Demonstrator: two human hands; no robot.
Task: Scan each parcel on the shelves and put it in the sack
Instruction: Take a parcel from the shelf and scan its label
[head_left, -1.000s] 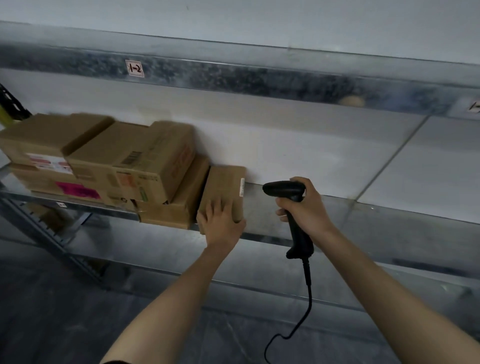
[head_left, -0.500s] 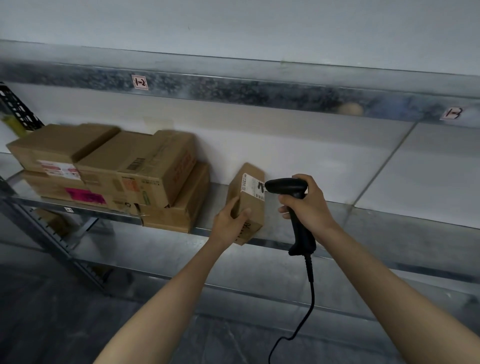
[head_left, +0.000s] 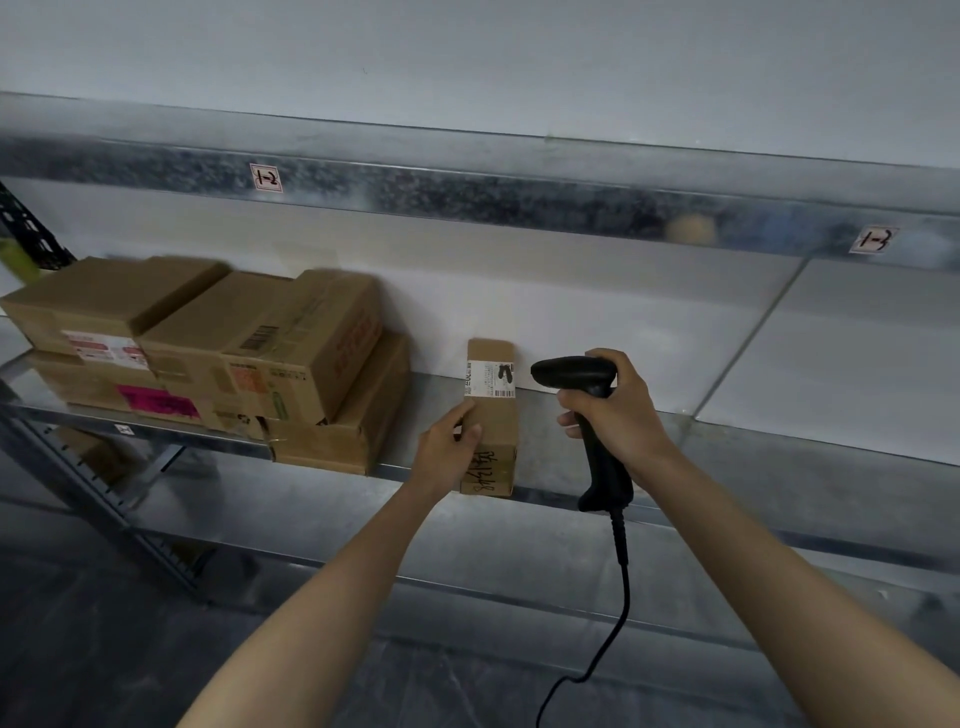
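Observation:
A small brown parcel (head_left: 493, 415) lies on the metal shelf (head_left: 727, 447) with its white label facing up and black handwriting near its front end. My left hand (head_left: 447, 441) grips its left side, thumb on top. My right hand (head_left: 613, 410) holds a black corded barcode scanner (head_left: 576, 374) by its handle just right of the parcel, its head level with the label. Several larger brown parcels (head_left: 260, 353) are stacked on the shelf to the left. No sack is in view.
An upper shelf beam (head_left: 467, 192) carries tags "1-2" and "1-3". A lower shelf (head_left: 519, 561) runs under my arms. The scanner's cable (head_left: 618, 597) hangs down. The shelf stretch right of the scanner holds nothing visible. A dark upright post (head_left: 26, 228) stands far left.
My left hand turned the small parcel from leaning against the stack to lying label-up, further right on the shelf. The scanner in my right hand stayed near the same spot.

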